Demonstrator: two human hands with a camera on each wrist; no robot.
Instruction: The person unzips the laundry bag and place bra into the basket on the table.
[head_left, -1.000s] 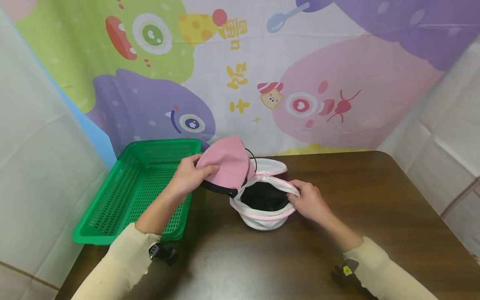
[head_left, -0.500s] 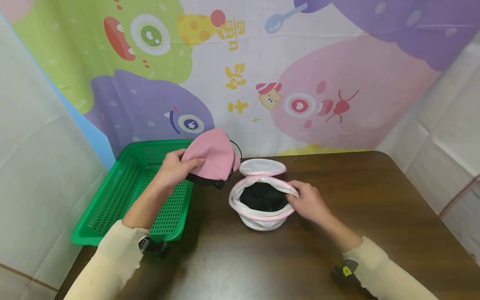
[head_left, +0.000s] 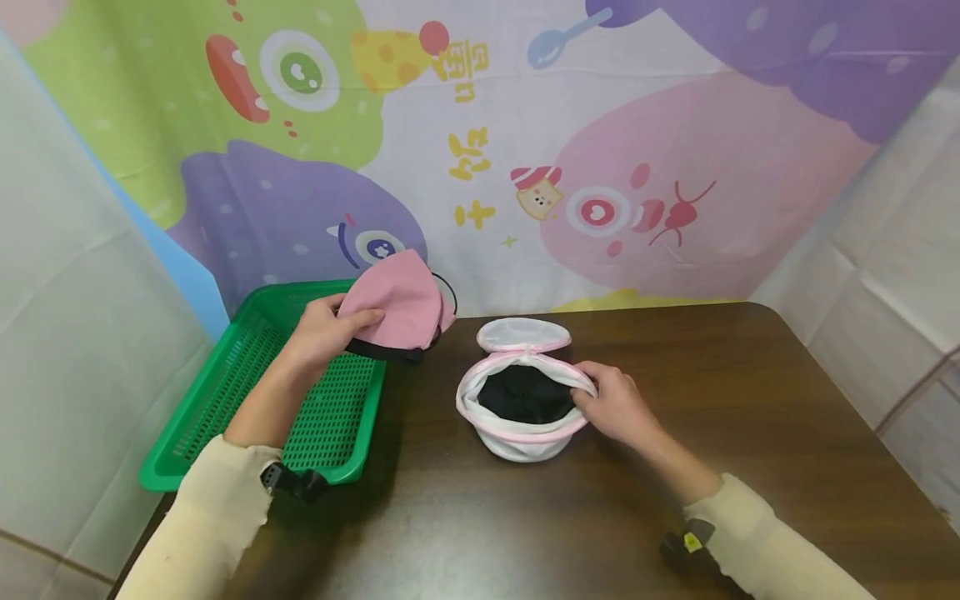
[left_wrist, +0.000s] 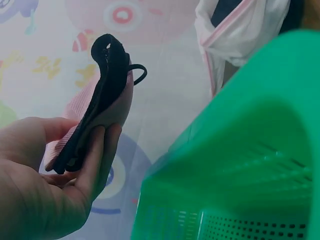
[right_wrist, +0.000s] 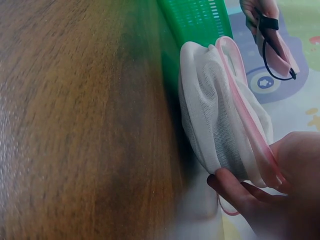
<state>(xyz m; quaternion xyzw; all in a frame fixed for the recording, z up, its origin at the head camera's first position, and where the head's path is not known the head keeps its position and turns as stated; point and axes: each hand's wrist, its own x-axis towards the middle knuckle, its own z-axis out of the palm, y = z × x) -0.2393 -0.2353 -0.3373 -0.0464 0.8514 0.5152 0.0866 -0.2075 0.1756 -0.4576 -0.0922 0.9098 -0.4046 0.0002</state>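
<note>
My left hand (head_left: 321, 335) pinches a pink cloth piece (head_left: 397, 302) with a black band along its lower edge and a thin black cord loop. Thumb and fingers hold it in the left wrist view, above the table at the basket's right rim. Its exact kind is unclear. My right hand (head_left: 617, 403) grips the rim of a white mesh laundry bag (head_left: 517, 448) with pink zipper trim. The bag stands on the table, its round lid (head_left: 523, 334) folded back. Black material (head_left: 523, 394) shows inside; whether it is lining or contents, I cannot tell.
A green perforated plastic basket (head_left: 369, 417) stands at the left, partly behind my left forearm. The dark wooden table (head_left: 465, 533) reaches back to a cartoon-printed cloth (head_left: 480, 275). Pale tiled walls (head_left: 900, 317) flank both sides.
My left hand has moved left with the pink cloth piece, from over the bag's left edge to the basket's side. My right hand keeps its grip on the bag's rim.
</note>
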